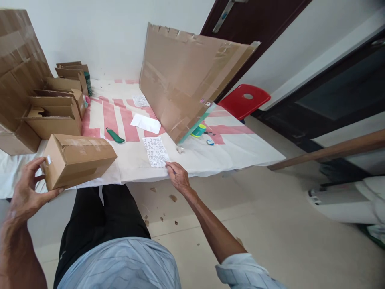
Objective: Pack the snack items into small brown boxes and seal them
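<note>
My left hand (28, 190) grips the left end of a closed cardboard box (90, 160), thumb at the lower edge and fingers on the end face. A small white piece (49, 159) shows on that face near my fingertips. My right hand (179, 176) is closed in a pinch at the lower right corner of a white sheet (155, 151) covered in small drawn marks. What sits between those fingers is too small to make out. A green box cutter (115, 135) lies between the box and the sheet.
Open cardboard boxes (54, 116) crowd the table's left side. A large cardboard panel (192, 76) stands tilted behind the sheet. Near it lie a folded white paper (146, 123), a green-yellow tape roll (198, 130) and a small blue-white roll (209, 142). A red chair (243, 100) stands beyond.
</note>
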A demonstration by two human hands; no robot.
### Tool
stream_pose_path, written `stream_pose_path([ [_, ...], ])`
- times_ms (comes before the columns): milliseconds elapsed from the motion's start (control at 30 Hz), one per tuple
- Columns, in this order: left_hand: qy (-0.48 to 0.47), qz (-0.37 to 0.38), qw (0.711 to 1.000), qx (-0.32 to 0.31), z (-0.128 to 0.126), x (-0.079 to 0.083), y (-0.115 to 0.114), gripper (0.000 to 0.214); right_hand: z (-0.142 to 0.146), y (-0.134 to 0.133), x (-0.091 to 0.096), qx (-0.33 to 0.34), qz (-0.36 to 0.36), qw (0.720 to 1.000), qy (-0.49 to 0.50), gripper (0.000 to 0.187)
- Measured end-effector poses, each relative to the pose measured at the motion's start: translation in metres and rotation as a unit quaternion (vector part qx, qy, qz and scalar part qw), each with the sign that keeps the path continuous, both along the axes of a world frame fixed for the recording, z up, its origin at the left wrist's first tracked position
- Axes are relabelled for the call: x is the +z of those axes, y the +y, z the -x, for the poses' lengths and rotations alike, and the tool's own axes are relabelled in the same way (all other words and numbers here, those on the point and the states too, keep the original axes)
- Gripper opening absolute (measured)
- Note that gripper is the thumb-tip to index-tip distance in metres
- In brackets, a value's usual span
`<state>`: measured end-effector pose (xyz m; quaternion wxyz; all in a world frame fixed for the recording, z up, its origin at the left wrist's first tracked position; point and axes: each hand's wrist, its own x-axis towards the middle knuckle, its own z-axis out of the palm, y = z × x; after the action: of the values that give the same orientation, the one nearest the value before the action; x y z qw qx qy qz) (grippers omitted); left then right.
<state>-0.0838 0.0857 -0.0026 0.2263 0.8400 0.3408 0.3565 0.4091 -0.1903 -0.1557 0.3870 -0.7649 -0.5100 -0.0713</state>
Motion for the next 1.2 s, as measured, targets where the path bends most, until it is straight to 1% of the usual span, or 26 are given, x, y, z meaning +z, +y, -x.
stream_pose_path([
  [100, -0.03, 0.038, 0.998, -0.043, -0.002, 0.003, -0.005, 0.094, 0.005, 0.001, 0.004, -0.016, -0.018, 1.0, 0.01, 0.036],
  [200, -0.031, 0.031, 0.999, -0.023, -0.006, 0.007, -0.019, 0.09, 0.013, 0.002, 0.007, -0.016, -0.045, 0.999, 0.018, 0.034],
  [267, -0.019, 0.038, 0.999, -0.023, -0.009, 0.011, -0.029, 0.09, 0.018, 0.004, 0.009, -0.02, -0.074, 0.997, 0.024, 0.033],
  [367, -0.003, 0.046, 0.998, -0.032, -0.013, 0.015, -0.042, 0.092, 0.027, 0.014, 0.021, -0.006, -0.112, 0.994, 0.016, 0.03],
  [433, -0.002, 0.044, 0.998, -0.041, -0.014, 0.016, -0.047, 0.094, 0.039, 0.026, 0.037, 0.016, -0.13, 0.991, 0.001, 0.029],
  [500, -0.007, 0.035, 0.998, -0.049, -0.015, 0.015, -0.051, 0.097, 0.056, 0.039, 0.061, 0.041, -0.145, 0.988, -0.018, 0.028],
  [600, -0.016, 0.02, 0.998, -0.057, -0.017, 0.013, -0.056, 0.1, 0.089, 0.059, 0.103, 0.079, -0.163, 0.983, -0.041, 0.026],
  [733, -0.025, 0.023, 0.997, -0.064, -0.022, 0.012, -0.063, 0.102, 0.134, 0.082, 0.159, 0.143, -0.163, 0.974, -0.061, 0.023],
  [800, -0.026, 0.028, 0.997, -0.062, -0.023, 0.013, -0.066, 0.103, 0.154, 0.09, 0.179, 0.181, -0.162, 0.967, -0.07, 0.023],
  [867, -0.024, 0.033, 0.997, -0.063, -0.024, 0.014, -0.069, 0.104, 0.169, 0.099, 0.192, 0.222, -0.163, 0.958, -0.076, 0.025],
  [900, -0.021, 0.035, 0.997, -0.063, -0.023, 0.015, -0.071, 0.105, 0.175, 0.104, 0.195, 0.241, -0.16, 0.954, -0.076, 0.026],
  [967, -0.013, 0.035, 0.997, -0.062, -0.02, 0.014, -0.072, 0.106, 0.184, 0.113, 0.195, 0.269, -0.142, 0.95, -0.069, 0.027],
  [1100, -0.005, 0.038, 0.998, -0.052, -0.006, 0.008, -0.068, 0.103, 0.196, 0.124, 0.181, 0.3, -0.099, 0.948, -0.045, 0.029],
  [1200, -0.02, 0.042, 0.998, -0.052, 0.006, 0.001, -0.06, 0.097, 0.207, 0.125, 0.169, 0.338, -0.084, 0.936, -0.043, 0.028],
])
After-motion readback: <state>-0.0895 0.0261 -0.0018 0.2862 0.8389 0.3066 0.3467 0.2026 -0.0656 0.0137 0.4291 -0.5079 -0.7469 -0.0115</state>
